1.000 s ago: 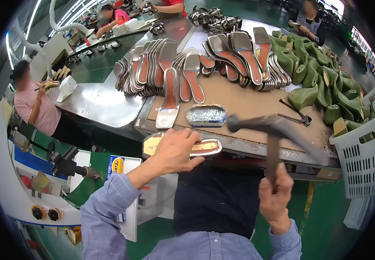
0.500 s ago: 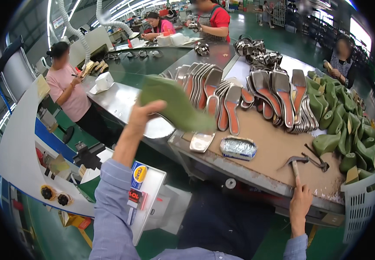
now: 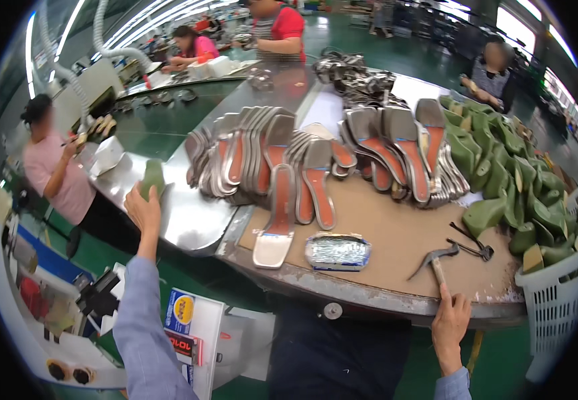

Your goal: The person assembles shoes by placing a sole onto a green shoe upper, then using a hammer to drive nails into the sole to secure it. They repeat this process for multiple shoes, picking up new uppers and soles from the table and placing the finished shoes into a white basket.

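Observation:
My left hand is stretched out to the left, closed round a green shoe last above the shiny metal table. At the table's near edge on the right, my right hand grips the wooden handle of a hammer. Its dark curved head rests on the brown board. A single insole with a silver front part lies at the board's left edge. To the right of it is a foil-wrapped block. Black pincers lie beyond the hammer.
Stacks of insoles with orange-brown faces cover the table's middle. Green lasts are heaped at the right, above a white plastic basket. A white tray with boxes stands low left. Several people work around the tables.
My left hand has carried the green last left, from over the board's corner to over the metal table. The insole now shows in full. My right hand still grips the hammer.

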The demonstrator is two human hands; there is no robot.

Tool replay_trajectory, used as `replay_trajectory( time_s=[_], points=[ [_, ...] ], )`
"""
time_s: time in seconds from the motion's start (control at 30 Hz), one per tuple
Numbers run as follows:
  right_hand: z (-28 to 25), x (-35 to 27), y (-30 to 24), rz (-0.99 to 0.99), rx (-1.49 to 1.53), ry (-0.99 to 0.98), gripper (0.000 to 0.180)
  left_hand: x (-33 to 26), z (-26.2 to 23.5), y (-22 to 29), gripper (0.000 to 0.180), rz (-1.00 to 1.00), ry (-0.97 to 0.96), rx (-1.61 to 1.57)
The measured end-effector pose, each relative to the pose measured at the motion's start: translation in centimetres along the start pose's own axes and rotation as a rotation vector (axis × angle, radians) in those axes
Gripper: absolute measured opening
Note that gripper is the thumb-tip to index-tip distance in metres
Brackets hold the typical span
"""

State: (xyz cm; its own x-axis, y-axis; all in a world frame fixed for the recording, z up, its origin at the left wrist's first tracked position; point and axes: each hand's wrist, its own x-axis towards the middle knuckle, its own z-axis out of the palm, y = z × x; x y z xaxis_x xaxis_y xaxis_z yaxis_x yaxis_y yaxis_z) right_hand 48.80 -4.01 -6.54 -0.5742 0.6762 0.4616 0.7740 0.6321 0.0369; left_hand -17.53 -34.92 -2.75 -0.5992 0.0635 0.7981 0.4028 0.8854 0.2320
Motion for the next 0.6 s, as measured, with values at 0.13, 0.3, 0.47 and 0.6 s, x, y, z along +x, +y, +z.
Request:
replay_trajectory(
  time_s=[0.13, 0.3, 0.47, 0.6],
  points=[
    [0.0, 0.6, -0.2, 0.039, 0.047, -0.075, 0.037, -5.8, -8.3, 18.6, 0.046, 0.763, -0.357, -0.49],
    [-1.0, 2.3, 2.9, 0.054, 0.381, 0.053, 0.045, -6.7, -4.8, 24.6, 0.023, 1.525, -0.366, -0.242],
    [1.3, 6.6, 10.6, 0.527, 0.745, 0.102, 0.055, -1.7, -4.7, 26.8, 0.009, 1.742, -0.609, -0.198],
    [4.2, 15.0, 10.9, 0.669, 0.414, 0.091, 0.093, 3.1, -7.8, 23.8, 0.014, 1.391, -0.674, -0.226]
  ],
)
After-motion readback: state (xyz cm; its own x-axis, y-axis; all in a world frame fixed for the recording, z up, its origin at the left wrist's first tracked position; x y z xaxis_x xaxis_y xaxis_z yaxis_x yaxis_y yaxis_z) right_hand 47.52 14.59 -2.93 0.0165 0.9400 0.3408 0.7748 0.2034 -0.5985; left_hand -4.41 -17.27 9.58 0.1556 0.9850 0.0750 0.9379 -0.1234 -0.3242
